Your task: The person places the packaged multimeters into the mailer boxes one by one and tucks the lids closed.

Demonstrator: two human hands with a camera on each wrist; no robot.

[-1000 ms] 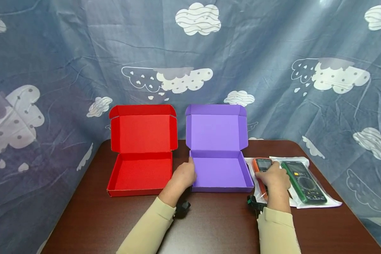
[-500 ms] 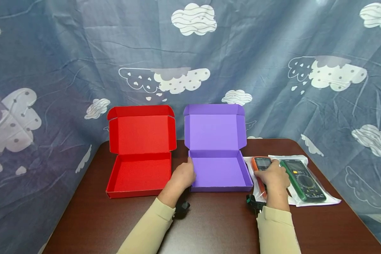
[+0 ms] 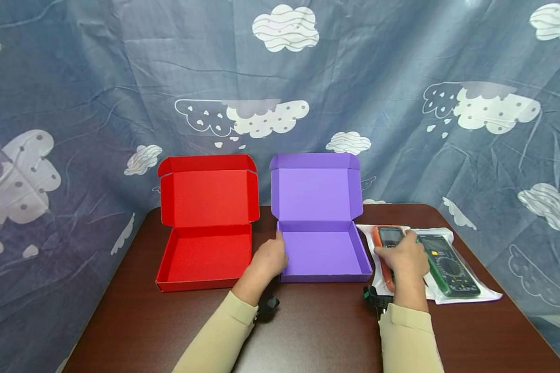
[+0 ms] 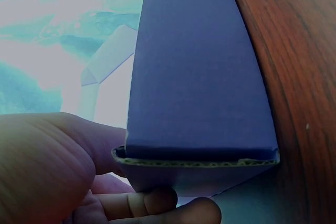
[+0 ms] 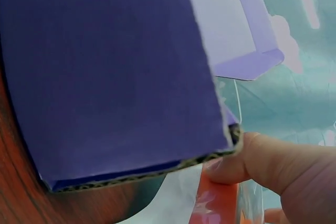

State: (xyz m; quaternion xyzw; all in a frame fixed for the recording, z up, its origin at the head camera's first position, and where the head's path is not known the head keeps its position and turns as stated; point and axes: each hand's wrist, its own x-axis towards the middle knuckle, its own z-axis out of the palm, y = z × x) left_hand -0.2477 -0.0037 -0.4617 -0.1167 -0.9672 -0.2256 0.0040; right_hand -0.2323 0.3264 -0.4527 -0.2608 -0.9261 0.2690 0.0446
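Note:
My left hand (image 3: 269, 257) grips the left side wall of an open purple cardboard box (image 3: 326, 278). In the left wrist view the thumb goes inside the wall and the fingertips (image 4: 161, 201) curl around its outer corner. To the right of that box, my right hand (image 3: 407, 259) holds an orange multimeter (image 3: 391, 237) in a clear plastic bag, thumb on its left edge and fingers across to its right side. The right wrist view shows the thumb pressing the orange casing (image 5: 214, 203), partly hidden behind the purple box wall.
A green multimeter (image 3: 449, 264) in its own clear bag lies right of the orange one, near the table's right edge. An open red box (image 3: 196, 285) stands left of the purple box, lid raised. A cloud-print curtain (image 3: 224, 62) hangs behind the brown table (image 3: 317, 326).
My right hand and the orange multimeter have shifted slightly right and away from me, closer to the green one. The left hand and both boxes keep their places.

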